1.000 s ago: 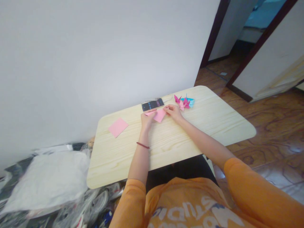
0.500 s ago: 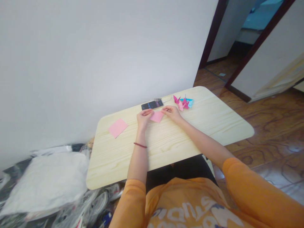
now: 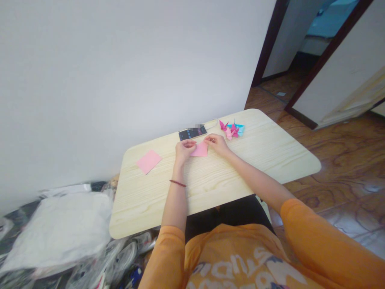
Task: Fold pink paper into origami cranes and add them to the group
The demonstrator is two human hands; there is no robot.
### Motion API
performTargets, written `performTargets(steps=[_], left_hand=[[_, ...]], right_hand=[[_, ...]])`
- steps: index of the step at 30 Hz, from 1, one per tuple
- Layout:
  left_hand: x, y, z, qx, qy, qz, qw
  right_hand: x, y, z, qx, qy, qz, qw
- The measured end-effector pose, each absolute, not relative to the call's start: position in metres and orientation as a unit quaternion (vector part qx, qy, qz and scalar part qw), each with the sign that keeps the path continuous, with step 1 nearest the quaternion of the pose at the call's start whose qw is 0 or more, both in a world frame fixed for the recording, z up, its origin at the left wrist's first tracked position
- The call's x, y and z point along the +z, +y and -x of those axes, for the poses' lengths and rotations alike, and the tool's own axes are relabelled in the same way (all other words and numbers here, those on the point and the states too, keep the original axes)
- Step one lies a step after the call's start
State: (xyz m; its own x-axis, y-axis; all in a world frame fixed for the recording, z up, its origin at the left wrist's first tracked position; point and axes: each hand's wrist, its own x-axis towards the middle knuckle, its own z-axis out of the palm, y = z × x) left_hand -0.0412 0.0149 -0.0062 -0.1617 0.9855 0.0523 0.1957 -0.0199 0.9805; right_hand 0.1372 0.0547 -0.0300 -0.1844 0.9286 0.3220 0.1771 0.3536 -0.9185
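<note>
A small piece of pink origami paper (image 3: 200,150) is held between my two hands over the table (image 3: 216,176). My left hand (image 3: 184,150) pinches its left side, thumb towards the paper. At the upper right corner, the fingers of my right hand (image 3: 215,143) are pinched on the same sheet. Another pink paper square (image 3: 149,161) lies flat to the left of my left hand. Just beyond my hands is a phone (image 3: 193,133) with its screen lit. Several folded paper cranes (image 3: 232,130), in pinks and blue, sit together beyond my right hand.
A white wall (image 3: 135,72) runs along the table's far edge. On the floor at the left are a white bag (image 3: 64,228) and plastic-wrapped items (image 3: 120,259). A pale cable (image 3: 213,125) runs from the phone. A doorway (image 3: 300,56) stands at the back right.
The pink paper in my hands has turned, its lower edge now nearly level instead of pointing down. My left hand has shifted slightly right; my right hand stays about where it was.
</note>
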Motion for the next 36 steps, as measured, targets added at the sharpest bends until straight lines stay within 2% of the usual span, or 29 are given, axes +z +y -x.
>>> performTargets(steps=[10,15,19,23,25,36], left_hand=[[-0.005,0.013,0.079,0.511,0.604,-0.507,0.342],[-0.009,0.015,0.091,0.556,0.603,-0.474,0.319],[-0.010,0.019,0.078,0.601,0.521,-0.464,0.391],[-0.009,0.021,0.056,0.594,0.449,-0.472,0.472],[-0.008,0.020,0.049,0.582,0.441,-0.466,0.499],[-0.011,0.019,0.048,0.581,0.419,-0.472,0.514]], right_hand=[[-0.029,0.059,-0.141,0.407,-0.608,0.465,0.499],[-0.025,0.061,-0.144,0.480,-0.513,0.477,0.528],[-0.017,0.057,-0.142,0.606,-0.392,0.447,0.528],[-0.012,0.051,-0.139,0.694,-0.342,0.398,0.493],[-0.011,0.050,-0.138,0.704,-0.344,0.389,0.485],[-0.011,0.048,-0.138,0.696,-0.360,0.388,0.485]])
